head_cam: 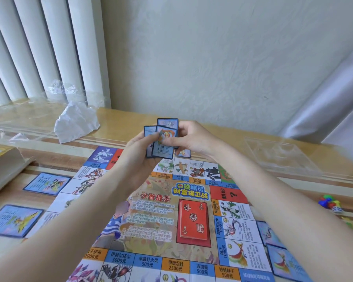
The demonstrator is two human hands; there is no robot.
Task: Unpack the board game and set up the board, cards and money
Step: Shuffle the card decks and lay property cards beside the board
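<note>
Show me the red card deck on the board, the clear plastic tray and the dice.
red card deck (193, 219), head view, middle of top card
clear plastic tray (277, 153), head view, its bare floor
dice (330, 203), head view, middle of the cluster

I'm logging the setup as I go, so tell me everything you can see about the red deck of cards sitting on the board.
The red card stack lies flat, face down, inside a matching red rectangle printed on the paper board, right of the board's centre. The top card is red with large yellow Chinese characters and question marks at two corners, upside down from this view. The cards look like thin glossy cardboard, squared up fairly neatly with a few edges showing at the near end. Neither hand touches it.
</note>
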